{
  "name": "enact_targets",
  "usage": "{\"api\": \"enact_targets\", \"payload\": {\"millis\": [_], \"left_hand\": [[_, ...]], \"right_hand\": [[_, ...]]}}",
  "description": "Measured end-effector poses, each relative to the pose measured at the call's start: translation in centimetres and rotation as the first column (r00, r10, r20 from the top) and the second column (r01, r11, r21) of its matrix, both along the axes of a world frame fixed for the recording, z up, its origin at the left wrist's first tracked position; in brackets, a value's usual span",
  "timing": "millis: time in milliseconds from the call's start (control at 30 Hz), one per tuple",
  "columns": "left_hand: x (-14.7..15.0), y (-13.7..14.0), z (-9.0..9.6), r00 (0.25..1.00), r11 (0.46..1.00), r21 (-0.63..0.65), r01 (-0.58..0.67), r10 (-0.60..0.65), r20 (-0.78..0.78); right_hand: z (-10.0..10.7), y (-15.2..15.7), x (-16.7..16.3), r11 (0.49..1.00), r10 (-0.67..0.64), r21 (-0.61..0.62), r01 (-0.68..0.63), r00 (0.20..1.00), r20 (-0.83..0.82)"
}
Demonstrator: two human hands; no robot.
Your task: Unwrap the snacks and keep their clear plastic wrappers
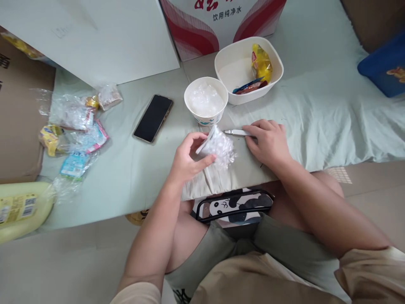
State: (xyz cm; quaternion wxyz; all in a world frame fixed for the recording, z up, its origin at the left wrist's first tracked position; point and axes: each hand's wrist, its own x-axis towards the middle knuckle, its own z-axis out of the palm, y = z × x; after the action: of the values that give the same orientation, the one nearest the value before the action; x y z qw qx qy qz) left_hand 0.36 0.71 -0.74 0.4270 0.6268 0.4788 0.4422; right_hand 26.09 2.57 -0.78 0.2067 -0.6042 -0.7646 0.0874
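My left hand (189, 158) pinches a crumpled clear plastic bag (221, 147) between thumb and fingers, just above the cloth. What the bag contains, if anything, I cannot make out. To its right, my right hand (268, 141) rests on the cloth, closed around the end of a slim white-handled knife (236, 132). The knife's metal tip points left, towards the bag. Right behind my left hand stands a white paper cup (206, 115), filled with crinkled clear plastic (205, 98).
Behind the cup, a white plastic tub (228, 98) holds a yellow packet (262, 63) and other wrappers. A phone (153, 118) lies left of the cup. Several wrappers (74, 112) are piled farther left. Boxes (228, 29) stand behind; a blue container (384, 67) is at right.
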Motion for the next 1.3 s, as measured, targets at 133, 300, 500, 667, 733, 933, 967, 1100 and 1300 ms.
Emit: {"api": "enact_targets", "payload": {"millis": [133, 300, 500, 667, 733, 933, 967, 1100, 1300], "left_hand": [[-0.6, 0.3, 0.4, 0.987, 0.980, 0.158, -0.119, 0.134, -0.088], [-0.4, 0.0, 0.8, 0.926, 0.980, 0.193, 0.054, 0.023, -0.377], [0.4, 0.0, 1.0, 0.950, 0.984, 0.040, -0.173, 0.177, -0.258], [0.3, 0.0, 2.2, 0.983, 0.970, -0.234, -0.067, 0.105, 0.153], [0.3, 0.1, 2.6, 0.957, 0.954, -0.288, -0.079, 0.153, 0.245], [-0.2, 0.8, 2.5, 0.914, 0.882, -0.368, -0.295, 0.373, 0.161], [-0.5, 0.8, 2.3, 0.912, 0.869, -0.380, -0.316, 0.389, 0.132], [-1.9, 0.8, 0.9, 0.890, 0.848, -0.284, -0.448, 0.454, -0.050], [-2.6, 0.1, 0.7, 0.889, 0.942, 0.199, -0.270, 0.323, -0.325]], "right_hand": [[-0.3, -0.1, -0.3, 0.994, 0.035, 0.106, -0.025, 0.995, -0.091], [-0.2, -0.5, -1.5, 0.960, 0.278, 0.116, -0.256, 0.926, -0.254], [-0.1, -1.0, -2.4, 0.917, 0.396, 0.097, -0.387, 0.852, -0.344], [0.2, -1.3, -2.5, 0.918, 0.396, 0.136, -0.373, 0.838, -0.375], [0.5, -1.3, -2.2, 0.925, 0.377, 0.128, -0.357, 0.834, -0.402], [0.6, -0.5, -1.1, 0.971, 0.222, 0.060, -0.231, 0.781, -0.584], [0.5, -0.3, -1.0, 0.983, 0.164, 0.037, -0.177, 0.781, -0.603], [0.4, -0.1, -0.7, 0.998, -0.062, -0.015, 0.068, 0.765, -0.641], [1.3, -1.0, -0.6, 0.990, 0.138, 0.100, -0.098, 0.795, -0.590]]}}
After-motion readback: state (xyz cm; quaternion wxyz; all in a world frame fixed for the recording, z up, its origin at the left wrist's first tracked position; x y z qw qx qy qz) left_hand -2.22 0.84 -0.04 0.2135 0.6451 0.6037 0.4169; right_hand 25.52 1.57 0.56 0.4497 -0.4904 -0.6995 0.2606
